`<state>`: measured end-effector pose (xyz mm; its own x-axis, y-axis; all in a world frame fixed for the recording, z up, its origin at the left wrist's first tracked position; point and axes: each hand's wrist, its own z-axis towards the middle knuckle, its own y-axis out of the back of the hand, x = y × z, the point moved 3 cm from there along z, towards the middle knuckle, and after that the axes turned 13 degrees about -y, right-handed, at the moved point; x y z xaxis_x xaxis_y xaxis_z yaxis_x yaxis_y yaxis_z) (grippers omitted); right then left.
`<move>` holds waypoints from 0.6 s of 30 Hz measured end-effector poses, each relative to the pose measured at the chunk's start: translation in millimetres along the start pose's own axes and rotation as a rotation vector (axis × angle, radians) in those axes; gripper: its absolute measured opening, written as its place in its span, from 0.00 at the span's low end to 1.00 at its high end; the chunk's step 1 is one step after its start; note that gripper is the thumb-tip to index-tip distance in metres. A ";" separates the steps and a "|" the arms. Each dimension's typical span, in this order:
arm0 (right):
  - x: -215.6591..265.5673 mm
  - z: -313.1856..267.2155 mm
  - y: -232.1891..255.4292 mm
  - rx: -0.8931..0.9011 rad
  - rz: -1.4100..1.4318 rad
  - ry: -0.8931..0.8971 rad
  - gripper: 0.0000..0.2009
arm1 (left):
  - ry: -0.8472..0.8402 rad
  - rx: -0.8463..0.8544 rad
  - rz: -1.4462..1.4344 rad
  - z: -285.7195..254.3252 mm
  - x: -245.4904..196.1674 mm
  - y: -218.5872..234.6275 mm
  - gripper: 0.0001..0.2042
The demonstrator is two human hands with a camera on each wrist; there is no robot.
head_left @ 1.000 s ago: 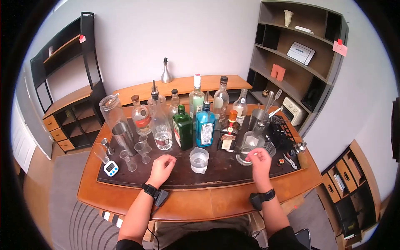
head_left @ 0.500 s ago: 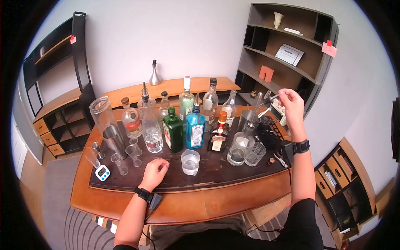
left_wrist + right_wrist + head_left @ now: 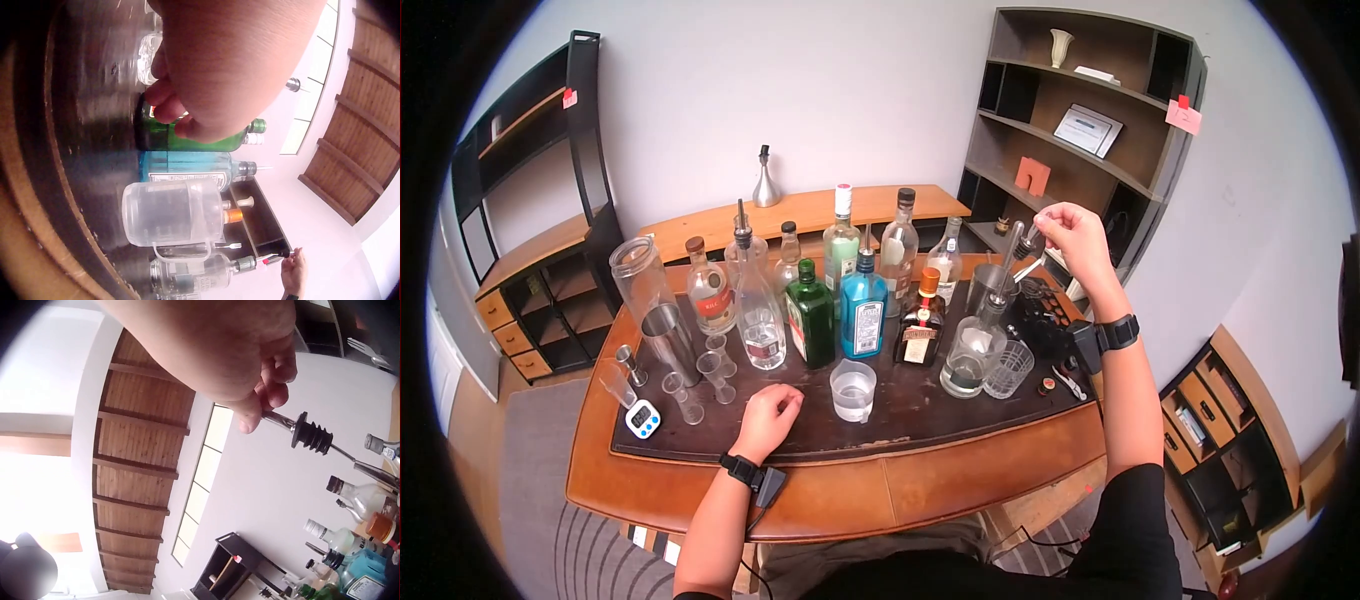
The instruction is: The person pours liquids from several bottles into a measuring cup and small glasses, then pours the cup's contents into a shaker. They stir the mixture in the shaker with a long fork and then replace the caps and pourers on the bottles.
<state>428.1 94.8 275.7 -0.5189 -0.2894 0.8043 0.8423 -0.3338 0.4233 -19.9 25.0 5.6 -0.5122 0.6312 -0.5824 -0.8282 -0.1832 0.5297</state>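
Note:
My right hand is raised over the table's back right. Between thumb and fingertips it pinches the metal end of a bottle pourer with a black ribbed stopper. In the head view the pourer hangs close above the metal shaker tin, which holds bar tools. My left hand rests near the table's front, fingers loosely curled, holding nothing. Right of it stands a clear plastic measuring cup with clear liquid. A clear mixing glass and a cut-glass tumbler stand below my right hand.
Behind the cup stand several bottles, among them a green bottle, a blue bottle and an orange-capped brown bottle. At left are a tall shaker tin, small glasses and a timer. A black rack sits at right.
My right hand has risen from beside the mixing glass to the back right, then shifted slightly left with the pourer. The left hand stays on the table. The head view has swung to the right.

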 end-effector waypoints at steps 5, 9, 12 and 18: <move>1.0 -0.8 -2.4 0.034 0.001 0.005 0.08 | -0.001 0.000 -0.005 -0.7 2.5 -1.0 0.05; -2.3 -1.3 -9.0 0.063 -0.015 -0.013 0.06 | -0.006 0.006 -0.001 -1.1 5.0 -2.3 0.05; -13.5 5.0 -11.0 0.105 -0.048 -0.001 0.09 | -0.015 0.009 0.004 -0.8 3.6 -2.2 0.05; -12.0 -4.9 -23.4 0.091 -0.004 0.003 0.12 | -0.013 0.016 0.013 -1.3 2.9 -2.4 0.05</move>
<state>413.9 101.6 254.2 -0.5228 -0.2908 0.8013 0.8498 -0.2522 0.4629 -19.7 26.3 1.8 -0.5196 0.6384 -0.5679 -0.8179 -0.1795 0.5466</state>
